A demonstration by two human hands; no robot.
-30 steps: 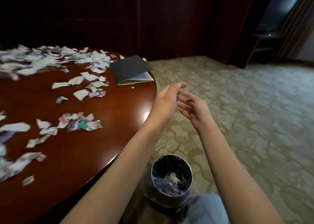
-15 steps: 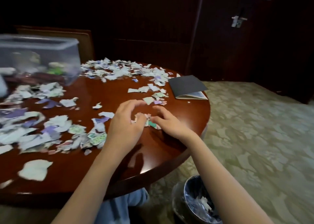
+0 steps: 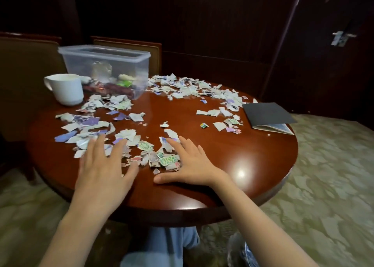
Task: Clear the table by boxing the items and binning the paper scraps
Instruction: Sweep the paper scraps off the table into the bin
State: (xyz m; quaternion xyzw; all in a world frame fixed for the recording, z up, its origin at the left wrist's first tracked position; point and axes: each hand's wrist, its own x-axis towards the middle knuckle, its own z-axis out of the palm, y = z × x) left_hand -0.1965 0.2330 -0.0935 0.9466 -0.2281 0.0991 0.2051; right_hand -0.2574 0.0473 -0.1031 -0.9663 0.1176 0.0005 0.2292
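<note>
In the head view both hands lie flat near the near edge of the round wooden desk. The left hand has its fingers spread over torn paper scraps, and the right hand has its fingers spread and straight against the small heap between the hands. More scraps are strewn over the middle and far edge; the clear plastic box, with items inside, stands at the far left edge beside a white mug, and a dark notebook lies at the right edge.
</note>
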